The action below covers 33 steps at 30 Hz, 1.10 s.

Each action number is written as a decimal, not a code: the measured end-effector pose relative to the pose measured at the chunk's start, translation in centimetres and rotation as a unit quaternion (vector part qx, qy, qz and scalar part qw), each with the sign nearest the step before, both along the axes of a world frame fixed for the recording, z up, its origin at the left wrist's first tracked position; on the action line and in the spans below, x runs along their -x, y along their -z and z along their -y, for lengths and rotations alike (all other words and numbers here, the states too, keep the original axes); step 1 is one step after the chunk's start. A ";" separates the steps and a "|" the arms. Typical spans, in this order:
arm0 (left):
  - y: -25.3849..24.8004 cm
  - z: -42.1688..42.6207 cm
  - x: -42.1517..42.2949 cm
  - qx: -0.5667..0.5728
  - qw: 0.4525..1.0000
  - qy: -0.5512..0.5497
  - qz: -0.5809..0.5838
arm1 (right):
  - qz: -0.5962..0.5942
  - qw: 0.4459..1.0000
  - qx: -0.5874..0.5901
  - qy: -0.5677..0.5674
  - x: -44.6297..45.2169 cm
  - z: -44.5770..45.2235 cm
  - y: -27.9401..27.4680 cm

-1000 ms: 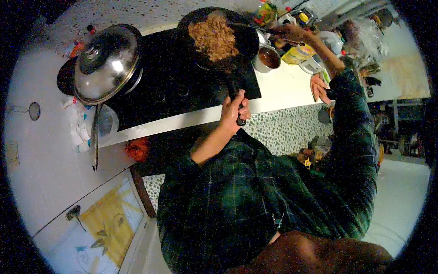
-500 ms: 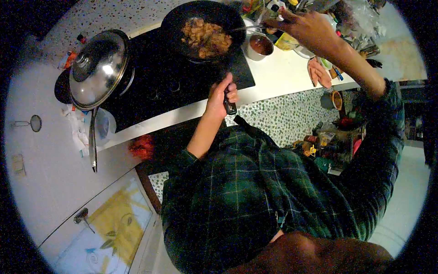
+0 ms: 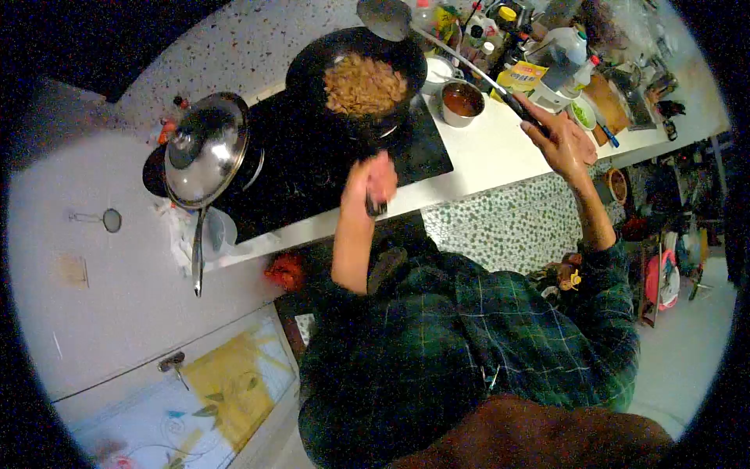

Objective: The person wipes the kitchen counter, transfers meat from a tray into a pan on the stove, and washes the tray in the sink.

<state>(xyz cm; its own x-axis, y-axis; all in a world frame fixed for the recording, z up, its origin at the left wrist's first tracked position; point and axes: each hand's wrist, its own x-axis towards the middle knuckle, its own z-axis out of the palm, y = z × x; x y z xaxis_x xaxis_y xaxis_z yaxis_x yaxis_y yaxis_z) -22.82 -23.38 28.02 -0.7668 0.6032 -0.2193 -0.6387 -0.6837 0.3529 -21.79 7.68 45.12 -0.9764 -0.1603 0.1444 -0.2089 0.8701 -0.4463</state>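
Note:
My left hand (image 3: 370, 181) is closed around the black handle of a dark wok (image 3: 301, 74) on the black cooktop. Browned pieces of food (image 3: 363, 84), perhaps meat, lie heaped in the wok. In my right hand (image 3: 561, 144) is the black grip of a long ladle (image 3: 384, 19). Its metal shaft slants up to the left, and its dark, rounded head is above the wok's far rim, apart from the food. A small pot of reddish-brown sauce (image 3: 462, 100) stands to the wok's right, with a bowl of white stuff (image 3: 439, 70) behind it.
A lidded pan (image 3: 205, 152) stands on the cooktop's left, its handle jutting past the counter edge. Bottles (image 3: 564, 51), a yellow packet (image 3: 519, 78), a bowl of chopped greens (image 3: 582, 113) and a cutting board (image 3: 608, 103) crowd the counter's right side.
The ladle has come up out of the wok to above its far rim. My right hand has moved down and nearer my body. My left hand stays on the wok handle; the view has shifted.

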 end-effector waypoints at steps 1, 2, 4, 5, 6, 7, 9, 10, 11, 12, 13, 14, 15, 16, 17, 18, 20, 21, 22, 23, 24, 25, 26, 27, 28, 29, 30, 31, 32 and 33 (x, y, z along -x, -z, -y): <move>3.3 -0.5 -1.9 -0.085 0.986 -0.009 0.146 | -0.017 1.000 0.013 -0.007 -0.2 -2.4 0.9; 5.0 -0.3 -4.5 -0.170 0.943 -0.021 0.286 | -0.105 0.992 0.004 -0.066 -0.5 -3.9 1.6; 3.8 -0.6 -7.4 -0.235 0.950 0.033 0.204 | -0.121 0.987 0.057 -0.094 -1.0 -5.8 3.0; 3.2 -0.9 -7.9 -0.267 0.906 -0.032 0.327 | -0.053 0.989 0.124 -0.056 -1.3 -6.2 3.7; 2.0 -0.5 -6.6 -0.125 0.979 -0.048 0.153 | 0.006 0.982 0.188 -0.012 -1.5 -6.6 4.4; 0.8 -0.6 -4.9 0.025 0.997 -0.057 -0.035 | 0.058 0.974 0.214 0.046 -2.1 -5.2 3.5; 0.1 -0.9 -4.1 -0.020 0.997 -0.062 -0.029 | 0.104 0.953 0.277 0.062 -2.3 -5.5 4.5; 0.0 -0.8 -4.7 -0.026 0.997 -0.069 -0.017 | 0.064 0.968 0.242 0.030 -2.7 -6.1 5.1; -0.2 -0.9 -5.5 -0.031 0.996 -0.079 -0.004 | 0.025 0.978 0.207 -0.002 -3.3 -6.6 5.4; -0.6 -1.0 -6.1 0.001 0.995 -0.092 -0.045 | 0.059 0.973 0.222 0.015 -3.5 -6.8 5.4; -0.6 -1.0 -5.9 -0.010 0.995 -0.096 -0.011 | 0.093 0.967 0.235 0.034 -3.7 -7.1 5.5; -0.1 -0.8 -5.1 -0.005 0.996 -0.085 0.001 | 0.109 0.964 0.240 0.042 -3.3 -7.0 5.9; -0.1 -0.9 -4.5 -0.003 0.997 -0.072 0.011 | 0.121 0.961 0.242 0.051 -3.2 -7.0 6.4; -0.2 -1.5 -4.7 0.012 0.993 -0.116 -0.003 | 0.109 0.964 0.241 0.016 -3.6 -6.2 6.7; 1.6 -1.3 -3.8 -0.074 0.994 -0.074 0.016 | 0.088 0.967 0.237 -0.020 -3.1 -5.3 6.4; 2.7 -1.2 -3.0 -0.076 0.995 -0.060 0.005 | 0.139 0.953 0.267 -0.027 -2.7 -4.8 6.3; 3.4 -1.2 -2.0 -0.082 0.996 -0.046 -0.005 | 0.183 0.949 0.250 -0.062 -0.8 -3.5 5.5; 3.2 -1.3 -1.6 -0.083 0.995 -0.048 -0.003 | 0.223 0.935 0.268 -0.062 0.6 -3.1 5.7; 3.1 -1.2 -1.3 -0.085 0.995 -0.051 -0.001 | 0.225 0.936 0.264 -0.062 1.8 -2.1 5.4; 3.4 -1.0 -1.2 -0.088 0.995 -0.052 -0.001 | 0.193 0.969 0.135 -0.080 2.9 -0.5 4.7; 3.7 -0.9 -0.9 -0.078 0.995 -0.058 -0.016 | 0.159 0.983 0.004 -0.096 4.5 0.4 4.4; 4.0 -1.0 -0.5 -0.069 0.995 -0.064 -0.032 | -0.006 0.983 -0.061 -0.175 7.7 0.4 6.5; 4.3 -1.1 -0.2 -0.071 0.995 -0.062 -0.030 | -0.170 0.946 -0.123 -0.247 10.1 0.5 9.4; 4.6 -1.4 -0.1 -0.074 0.995 -0.070 -0.015 | -0.168 0.946 -0.126 -0.246 10.7 1.7 10.5; 4.9 -1.6 0.0 -0.076 0.994 -0.078 0.000 | -0.108 0.941 -0.236 -0.217 11.1 3.8 11.5; 5.0 -1.7 0.0 -0.079 0.994 -0.077 0.001 | -0.045 0.920 -0.342 -0.186 11.4 5.4 11.9; 5.0 -1.8 0.0 -0.093 0.993 -0.066 0.006 | -0.058 0.916 -0.341 -0.202 9.7 6.6 11.1; 5.1 -1.6 0.0 -0.107 0.993 -0.054 0.010 | -0.071 0.912 -0.339 -0.219 7.2 7.5 9.6; 5.2 -1.4 -0.1 -0.109 0.993 -0.052 -0.005 | -0.041 0.904 -0.357 -0.230 5.8 7.3 7.9; 5.2 -1.5 -0.2 -0.113 0.992 -0.055 0.000 | -0.030 0.896 -0.374 -0.238 5.5 6.1 6.9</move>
